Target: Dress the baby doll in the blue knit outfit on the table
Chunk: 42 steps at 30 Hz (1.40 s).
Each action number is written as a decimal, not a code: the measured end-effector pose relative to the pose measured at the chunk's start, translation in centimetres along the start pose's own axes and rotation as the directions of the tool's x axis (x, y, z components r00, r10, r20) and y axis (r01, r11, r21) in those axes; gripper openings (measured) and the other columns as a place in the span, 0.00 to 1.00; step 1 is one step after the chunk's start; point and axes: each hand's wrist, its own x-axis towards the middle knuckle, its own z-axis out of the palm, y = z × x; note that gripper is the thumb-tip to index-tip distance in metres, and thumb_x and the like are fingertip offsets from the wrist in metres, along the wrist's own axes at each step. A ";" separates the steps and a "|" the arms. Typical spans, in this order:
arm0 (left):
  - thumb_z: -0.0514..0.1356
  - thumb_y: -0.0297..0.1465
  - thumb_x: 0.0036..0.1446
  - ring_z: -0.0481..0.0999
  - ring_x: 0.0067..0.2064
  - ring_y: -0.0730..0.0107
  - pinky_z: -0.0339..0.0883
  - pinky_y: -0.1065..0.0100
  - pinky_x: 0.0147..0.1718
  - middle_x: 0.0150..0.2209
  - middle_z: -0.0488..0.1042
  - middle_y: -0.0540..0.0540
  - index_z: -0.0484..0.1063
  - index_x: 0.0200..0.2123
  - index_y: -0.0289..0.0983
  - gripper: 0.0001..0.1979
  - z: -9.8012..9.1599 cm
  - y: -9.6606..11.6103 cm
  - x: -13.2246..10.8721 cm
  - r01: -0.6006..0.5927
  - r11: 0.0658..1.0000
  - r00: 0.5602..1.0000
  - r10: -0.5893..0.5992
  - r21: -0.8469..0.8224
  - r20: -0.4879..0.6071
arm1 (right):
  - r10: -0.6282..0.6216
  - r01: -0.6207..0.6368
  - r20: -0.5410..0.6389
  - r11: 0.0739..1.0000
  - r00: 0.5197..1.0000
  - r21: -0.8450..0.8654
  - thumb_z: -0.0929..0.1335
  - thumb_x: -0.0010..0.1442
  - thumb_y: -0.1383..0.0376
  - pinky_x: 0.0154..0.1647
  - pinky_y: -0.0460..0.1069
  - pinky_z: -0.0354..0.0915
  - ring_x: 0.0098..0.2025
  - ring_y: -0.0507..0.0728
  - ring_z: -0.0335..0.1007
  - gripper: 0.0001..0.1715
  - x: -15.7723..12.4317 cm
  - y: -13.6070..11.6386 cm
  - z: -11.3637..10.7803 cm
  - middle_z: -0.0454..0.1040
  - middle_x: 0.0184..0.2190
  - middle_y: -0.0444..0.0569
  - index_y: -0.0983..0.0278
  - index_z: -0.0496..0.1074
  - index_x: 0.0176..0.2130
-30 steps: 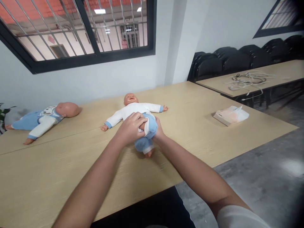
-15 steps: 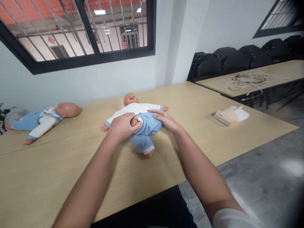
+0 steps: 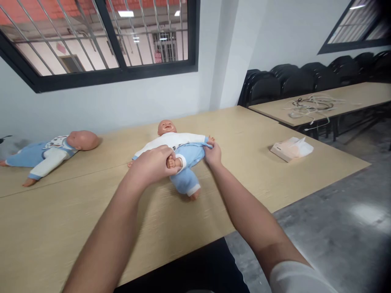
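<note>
The left hand (image 3: 152, 165) covers most of the raised leg of the doll (image 3: 174, 140), and at nine o'clock the picture's edge cuts the legs of the second doll (image 3: 45, 154).

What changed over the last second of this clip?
The right hand left the raised leg of the doll, slid outward and now pinches the waist of the blue trousers. The left hand shifted its grip to the bare foot, holding it up. The second doll and the tissue pack stayed put.
</note>
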 end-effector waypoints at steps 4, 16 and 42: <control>0.66 0.42 0.56 0.72 0.30 0.63 0.57 0.63 0.29 0.31 0.78 0.48 0.73 0.29 0.41 0.12 -0.2 0.7 0.2 0.166 0.982 0.976 -0.176 -0.086 -0.127 | -0.115 0.069 -0.143 0.953 0.983 -0.296 0.73 0.53 0.62 0.70 0.69 0.49 0.64 0.70 0.58 0.29 -0.7 -1.5 0.5 0.69 0.56 0.64 0.67 0.68 0.53; 0.57 0.57 0.64 0.78 0.32 0.65 0.75 0.64 0.33 0.32 0.78 0.46 0.73 0.41 0.38 0.27 2.9 0.0 1.5 0.164 0.561 0.946 -0.322 -0.811 -0.031 | -0.647 0.761 0.442 0.632 0.621 -0.144 0.73 0.62 0.52 0.59 0.64 0.65 0.56 0.68 0.68 0.36 -8.7 -9.2 2.5 0.73 0.53 0.56 0.55 0.65 0.65; 0.51 0.40 0.69 0.73 0.49 0.63 0.67 0.64 0.49 0.46 0.72 0.41 0.61 0.47 0.39 0.12 11.9 -9.7 2.3 0.293 0.522 0.726 -0.666 -0.801 -0.169 | -0.177 0.152 0.050 0.630 0.983 -0.761 0.71 0.57 0.42 0.37 0.57 0.67 0.39 0.68 0.77 0.24 -19.6 -6.1 -8.5 0.79 0.35 0.54 0.57 0.69 0.37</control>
